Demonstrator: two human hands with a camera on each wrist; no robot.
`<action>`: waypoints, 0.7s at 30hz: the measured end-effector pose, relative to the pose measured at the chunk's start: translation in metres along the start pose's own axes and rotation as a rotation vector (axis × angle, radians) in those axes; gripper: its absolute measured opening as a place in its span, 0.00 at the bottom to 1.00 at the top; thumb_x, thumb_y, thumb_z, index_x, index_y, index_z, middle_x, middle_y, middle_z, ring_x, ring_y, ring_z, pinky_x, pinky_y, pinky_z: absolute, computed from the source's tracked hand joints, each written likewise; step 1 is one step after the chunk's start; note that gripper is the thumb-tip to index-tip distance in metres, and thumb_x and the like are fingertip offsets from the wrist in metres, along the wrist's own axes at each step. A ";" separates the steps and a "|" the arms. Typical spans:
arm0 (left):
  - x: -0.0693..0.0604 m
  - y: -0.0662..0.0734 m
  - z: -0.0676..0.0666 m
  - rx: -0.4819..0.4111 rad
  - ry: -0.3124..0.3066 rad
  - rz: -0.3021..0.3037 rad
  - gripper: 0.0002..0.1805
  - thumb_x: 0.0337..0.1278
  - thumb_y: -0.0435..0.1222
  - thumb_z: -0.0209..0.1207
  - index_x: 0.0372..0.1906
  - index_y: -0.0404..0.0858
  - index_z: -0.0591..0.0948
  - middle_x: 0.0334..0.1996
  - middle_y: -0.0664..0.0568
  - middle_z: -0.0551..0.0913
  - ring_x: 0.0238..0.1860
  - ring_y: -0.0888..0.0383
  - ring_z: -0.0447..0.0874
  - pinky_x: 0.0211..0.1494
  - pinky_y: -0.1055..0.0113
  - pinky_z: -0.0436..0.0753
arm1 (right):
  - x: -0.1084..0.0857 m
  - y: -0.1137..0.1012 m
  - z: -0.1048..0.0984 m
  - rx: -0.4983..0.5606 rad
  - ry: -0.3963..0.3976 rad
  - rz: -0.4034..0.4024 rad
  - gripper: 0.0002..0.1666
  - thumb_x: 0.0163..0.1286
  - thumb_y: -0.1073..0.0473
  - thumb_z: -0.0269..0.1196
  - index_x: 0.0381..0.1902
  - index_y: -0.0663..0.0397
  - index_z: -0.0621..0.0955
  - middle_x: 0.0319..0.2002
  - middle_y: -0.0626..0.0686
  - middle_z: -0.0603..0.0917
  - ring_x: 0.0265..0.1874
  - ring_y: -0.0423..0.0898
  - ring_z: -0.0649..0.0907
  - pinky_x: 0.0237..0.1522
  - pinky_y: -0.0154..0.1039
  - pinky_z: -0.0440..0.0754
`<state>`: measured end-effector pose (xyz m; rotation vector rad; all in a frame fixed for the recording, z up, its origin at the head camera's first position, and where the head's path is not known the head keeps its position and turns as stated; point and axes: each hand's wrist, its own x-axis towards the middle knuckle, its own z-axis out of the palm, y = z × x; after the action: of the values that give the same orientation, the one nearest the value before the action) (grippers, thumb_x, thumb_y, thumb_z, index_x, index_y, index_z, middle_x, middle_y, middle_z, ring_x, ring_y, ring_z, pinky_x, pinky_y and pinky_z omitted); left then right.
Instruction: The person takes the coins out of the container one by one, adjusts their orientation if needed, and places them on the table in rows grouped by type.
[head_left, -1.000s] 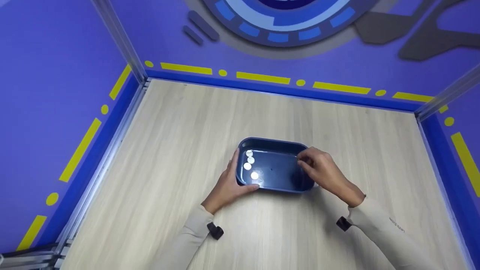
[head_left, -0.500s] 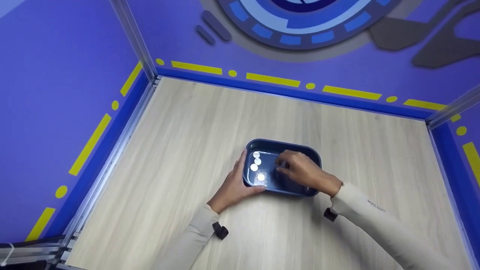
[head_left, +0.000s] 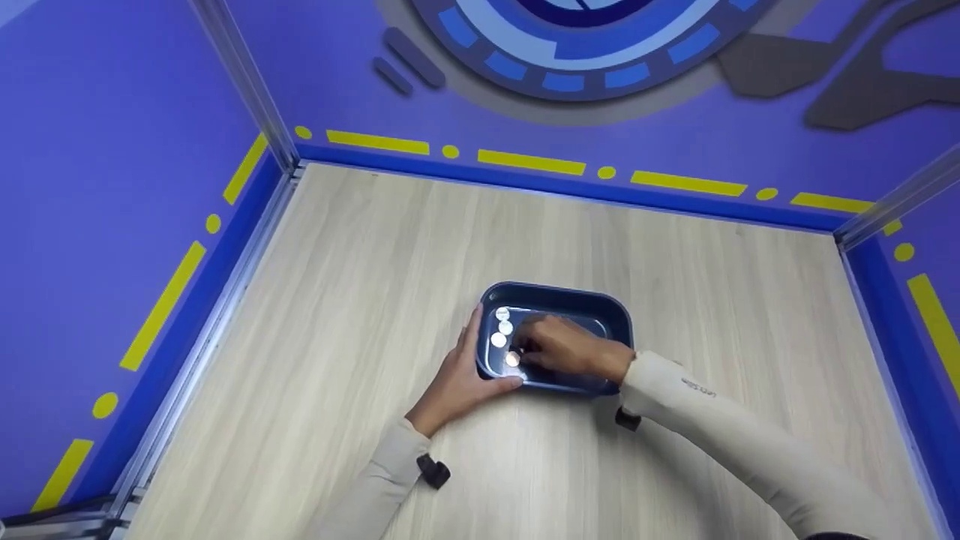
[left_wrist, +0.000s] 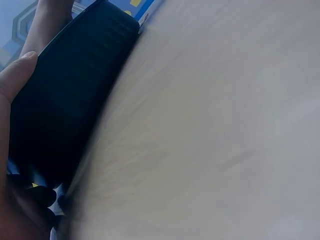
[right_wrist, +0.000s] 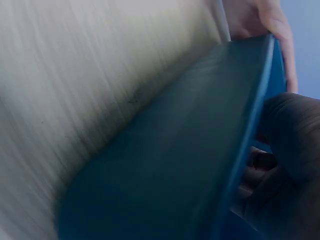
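Observation:
A dark blue rectangular tray [head_left: 559, 381] stands on the table. My left hand [head_left: 457, 382] grips its left end, thumb over the near rim and fingers along the outer left side; the left wrist view shows the thumb [left_wrist: 22, 72] on the rim. Inside the tray, at the left, lie several white round discs, the top one [head_left: 502, 313] near the far corner and the lowest one [head_left: 513, 359] beside my right fingertips. My right hand [head_left: 559, 345] is inside the tray, fingers loosely bent, with a gap between thumb and forefinger. Its palm side is hidden.
The pale wooden tabletop [head_left: 360, 300] surrounds the tray. Blue-purple panels [head_left: 112, 187] with yellow markings stand at the left, back and right, joined by metal posts. A black band [head_left: 433, 472] is on the left sleeve, and another [head_left: 628, 418] under the right.
My right hand has moved left across the tray, from its right end to the discs. The left hand keeps its grip on the left end. The discs lie as before in the tray.

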<state>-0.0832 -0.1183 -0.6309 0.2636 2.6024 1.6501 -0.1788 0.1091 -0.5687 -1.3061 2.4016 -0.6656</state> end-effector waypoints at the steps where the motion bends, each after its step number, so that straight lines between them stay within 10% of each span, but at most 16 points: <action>1: 0.000 0.000 0.000 0.001 0.004 0.001 0.77 0.49 0.67 0.80 0.93 0.49 0.42 0.84 0.39 0.64 0.73 0.41 0.77 0.75 0.43 0.76 | 0.002 0.000 0.001 0.002 -0.010 0.001 0.07 0.73 0.64 0.74 0.47 0.56 0.90 0.41 0.50 0.88 0.40 0.44 0.84 0.46 0.47 0.87; 21: 0.000 -0.002 0.000 0.024 0.010 0.024 0.77 0.50 0.67 0.79 0.93 0.50 0.42 0.88 0.42 0.56 0.77 0.39 0.72 0.78 0.42 0.73 | 0.012 -0.011 0.012 -0.105 -0.030 0.059 0.07 0.73 0.61 0.74 0.38 0.51 0.83 0.35 0.45 0.80 0.30 0.42 0.79 0.33 0.42 0.79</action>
<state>-0.0830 -0.1195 -0.6329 0.2894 2.6382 1.6327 -0.1721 0.0906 -0.5734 -1.2703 2.4698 -0.5065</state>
